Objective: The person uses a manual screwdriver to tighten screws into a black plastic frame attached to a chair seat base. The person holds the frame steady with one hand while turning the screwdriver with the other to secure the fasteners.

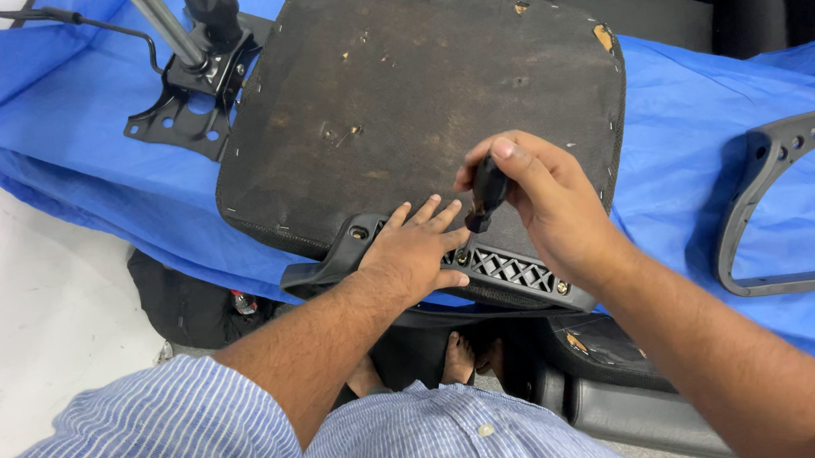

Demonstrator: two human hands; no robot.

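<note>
Nearest the camera: striped blue shirt sleeves [151,438] and, below between the forearms, bare feet [458,357] on the floor, partly hidden by the work.

Left hand [416,250] lies flat, fingers spread and released, palm pressing on the black plastic bracket [520,273] at the near edge of the seat. It covers the middle of the bracket; a bolt hole shows just left of it.

Right hand [543,202] is clenched around the black handle of a screwdriver [488,192], held roughly upright, tip down at the bracket just right of the left fingertips. The tip itself is hidden behind the fingers.

The bracket sits against the upturned seat base [415,91], dark, worn, staples along its rim, lying on a blue cloth [75,140].

Right, well apart: a grey armrest frame [770,217] on the cloth.

Far left: black metal chair mechanism [189,91] with a lever and a grey column, touching the seat's far-left corner.
</note>
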